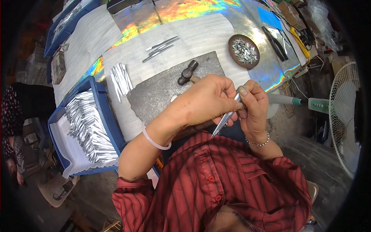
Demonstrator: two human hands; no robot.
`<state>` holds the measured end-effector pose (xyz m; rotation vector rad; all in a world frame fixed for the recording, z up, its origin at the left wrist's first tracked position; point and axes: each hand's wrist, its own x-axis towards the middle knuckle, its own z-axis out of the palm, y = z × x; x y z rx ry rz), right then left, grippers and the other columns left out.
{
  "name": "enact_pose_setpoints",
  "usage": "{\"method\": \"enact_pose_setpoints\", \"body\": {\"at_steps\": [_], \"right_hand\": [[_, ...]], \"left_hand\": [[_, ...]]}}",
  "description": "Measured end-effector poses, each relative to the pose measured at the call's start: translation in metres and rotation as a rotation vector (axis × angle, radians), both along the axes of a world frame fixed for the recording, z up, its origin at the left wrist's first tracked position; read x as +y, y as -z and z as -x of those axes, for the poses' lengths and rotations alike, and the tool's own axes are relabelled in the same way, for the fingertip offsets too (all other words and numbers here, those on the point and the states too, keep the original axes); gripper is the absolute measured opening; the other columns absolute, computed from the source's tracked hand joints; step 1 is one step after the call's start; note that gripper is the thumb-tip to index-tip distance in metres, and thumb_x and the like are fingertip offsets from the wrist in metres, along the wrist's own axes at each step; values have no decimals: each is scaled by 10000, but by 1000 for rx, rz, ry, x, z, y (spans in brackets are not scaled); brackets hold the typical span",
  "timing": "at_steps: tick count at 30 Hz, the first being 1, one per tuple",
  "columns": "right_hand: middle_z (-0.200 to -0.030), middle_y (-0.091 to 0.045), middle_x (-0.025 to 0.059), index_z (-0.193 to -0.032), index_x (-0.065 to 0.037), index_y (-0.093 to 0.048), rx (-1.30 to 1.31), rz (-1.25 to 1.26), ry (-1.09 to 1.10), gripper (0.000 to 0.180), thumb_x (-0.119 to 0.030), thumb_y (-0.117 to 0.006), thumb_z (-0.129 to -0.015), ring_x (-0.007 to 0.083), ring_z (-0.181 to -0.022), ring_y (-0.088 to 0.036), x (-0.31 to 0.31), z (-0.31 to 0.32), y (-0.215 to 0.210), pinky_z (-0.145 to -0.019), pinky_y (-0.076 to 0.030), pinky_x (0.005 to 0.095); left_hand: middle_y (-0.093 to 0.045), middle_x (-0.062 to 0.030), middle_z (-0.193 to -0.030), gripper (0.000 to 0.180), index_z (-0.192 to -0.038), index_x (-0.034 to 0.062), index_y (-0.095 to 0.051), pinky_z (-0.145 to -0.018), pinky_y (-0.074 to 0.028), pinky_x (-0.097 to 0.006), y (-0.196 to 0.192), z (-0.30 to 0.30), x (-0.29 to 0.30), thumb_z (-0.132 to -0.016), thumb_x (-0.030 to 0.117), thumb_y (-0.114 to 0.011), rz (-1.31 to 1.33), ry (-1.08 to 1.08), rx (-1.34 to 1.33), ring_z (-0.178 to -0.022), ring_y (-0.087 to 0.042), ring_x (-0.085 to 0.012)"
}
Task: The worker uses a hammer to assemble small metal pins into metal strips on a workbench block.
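Before the striped shirt [185, 170], pinching a slim silver piece [221, 125] between left hand [208, 99] and right hand [255, 110].
Tilted close in, likely for steadiness and clear sight; exact fingertip contact hard to tell.

The room around me was a metalworking workshop. Indicators: the bench [210, 7] carried a hammer [187, 74] on a grey slab [150, 91], a brown dish [231, 49] of small pointed pieces [244, 51] and a black hand tool [276, 45]; a blue bin [109, 116] held stacked slender silvery strips [88, 125].
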<state>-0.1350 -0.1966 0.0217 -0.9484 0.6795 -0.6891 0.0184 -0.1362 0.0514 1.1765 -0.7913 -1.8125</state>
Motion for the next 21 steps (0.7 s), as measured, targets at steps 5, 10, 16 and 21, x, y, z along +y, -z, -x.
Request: {"method": "enact_pose_setpoints", "body": {"at_steps": [5,10,16,21], "right_hand": [[-599,-520,-11,-734,-77,-479,15,-14,-8,145,-101,-566,-846,17,-419,-396,1,1,1,-352,-275,163],[-593,-514,-12,-737,-77,-479,42,-13,-20,146,-114,-557,-855,18,-417,-395,-2,0,-2,-350,-274,165],[-611,-514,-7,-764,-75,-480,106,105,-144,151,-164,-512,-881,29,-434,-412,-31,-4,-10,-389,-323,164],[-648,-546,11,-790,-50,-493,354,478,-246,170,-195,-498,-879,36,-446,-413,-100,0,-27,-424,-335,167]], "left_hand": [[-629,-92,-705,120,-797,23,-493,-482,-477,-179,1,0,1,-840,85,-586,-4,-1,-1,-601,-623,-114],[-629,-88,-713,122,-792,28,-487,-480,-474,-173,1,1,2,-844,86,-580,-28,-28,0,-612,-622,-110],[-617,-64,-773,113,-853,25,-510,-534,-463,-190,9,2,5,-859,120,-571,94,-138,-60,-691,-615,-107],[-588,-48,-809,136,-934,25,-520,-570,-468,-194,-5,-6,28,-854,121,-574,146,-589,-16,-727,-613,-115]]}}
